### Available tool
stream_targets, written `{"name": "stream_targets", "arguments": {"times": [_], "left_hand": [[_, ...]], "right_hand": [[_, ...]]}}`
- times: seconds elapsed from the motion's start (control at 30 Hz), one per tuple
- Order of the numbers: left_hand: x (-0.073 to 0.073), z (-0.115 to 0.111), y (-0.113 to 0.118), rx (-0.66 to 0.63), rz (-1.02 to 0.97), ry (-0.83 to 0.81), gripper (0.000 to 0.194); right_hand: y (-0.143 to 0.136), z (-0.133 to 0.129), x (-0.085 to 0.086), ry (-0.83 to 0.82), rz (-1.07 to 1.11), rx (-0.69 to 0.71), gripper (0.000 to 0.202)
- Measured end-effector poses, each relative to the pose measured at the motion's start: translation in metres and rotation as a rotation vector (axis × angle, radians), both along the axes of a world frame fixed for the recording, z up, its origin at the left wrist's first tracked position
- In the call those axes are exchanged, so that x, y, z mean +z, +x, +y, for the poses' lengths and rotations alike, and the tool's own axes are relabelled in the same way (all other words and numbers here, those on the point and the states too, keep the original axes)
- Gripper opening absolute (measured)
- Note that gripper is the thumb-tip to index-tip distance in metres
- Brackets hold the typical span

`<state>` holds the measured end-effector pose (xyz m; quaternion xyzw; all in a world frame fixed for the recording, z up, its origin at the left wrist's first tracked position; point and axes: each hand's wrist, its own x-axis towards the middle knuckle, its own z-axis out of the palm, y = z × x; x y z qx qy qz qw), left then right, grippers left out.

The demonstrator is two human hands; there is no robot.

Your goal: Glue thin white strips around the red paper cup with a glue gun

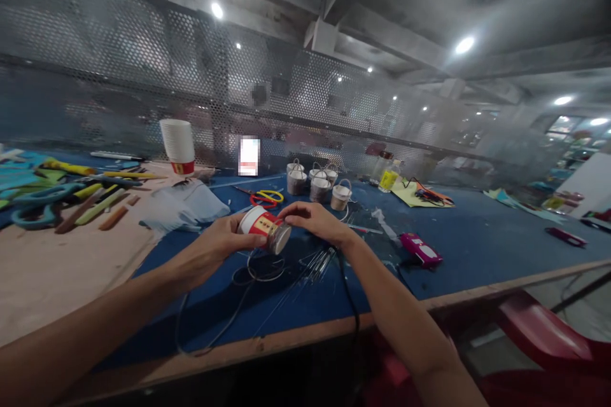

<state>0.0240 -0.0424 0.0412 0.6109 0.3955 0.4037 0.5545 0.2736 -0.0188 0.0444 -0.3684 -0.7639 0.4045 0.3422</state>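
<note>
A red and white paper cup (pixel 263 224) is held tilted above the blue table, with my left hand (pixel 229 235) closed around its white end. Its narrower end, pointing right, has a grey-brown band (pixel 277 238) around it that looks like wound cord. At that end my right hand (pixel 310 219) has its fingers bent together against the band's upper edge; whatever they pinch is hidden. Below the cup, loops of thin grey cord (pixel 260 276) lie on the table. A bundle of thin metal wires (pixel 321 265) lies under my right wrist.
Small handled buckets (pixel 319 189) stand behind my hands beside red-yellow scissors (pixel 267 198). Stacked paper cups (pixel 177 143) and several tools (pixel 86 203) are left. To the right are a purple device (pixel 421 250), a yellow-labelled bottle (pixel 389 178) and a red chair (pixel 548 327).
</note>
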Motion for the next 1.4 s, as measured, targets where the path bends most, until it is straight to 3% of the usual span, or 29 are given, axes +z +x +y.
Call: {"name": "stream_targets", "arguments": {"times": [0.13,0.33,0.7,1.0,1.4], "left_hand": [[-0.006,0.002,0.001,-0.075,-0.059,-0.095,0.032],[-0.014,0.003,-0.002,-0.100,-0.058,-0.093,0.028],[-0.021,0.010,-0.005,-0.107,-0.067,-0.106,0.032],[-0.022,0.012,-0.006,-0.100,-0.059,-0.103,0.032],[-0.018,0.008,-0.004,-0.109,-0.062,-0.098,0.031]], "right_hand": [[0.002,-0.003,0.002,-0.038,0.000,-0.029,0.016],[-0.001,-0.007,0.005,-0.035,-0.060,-0.064,0.018],[0.003,-0.011,0.008,0.059,0.024,-0.097,0.018],[0.005,-0.011,0.008,0.302,-0.127,-0.171,0.014],[0.006,-0.018,0.013,0.017,0.060,0.036,0.022]]}}
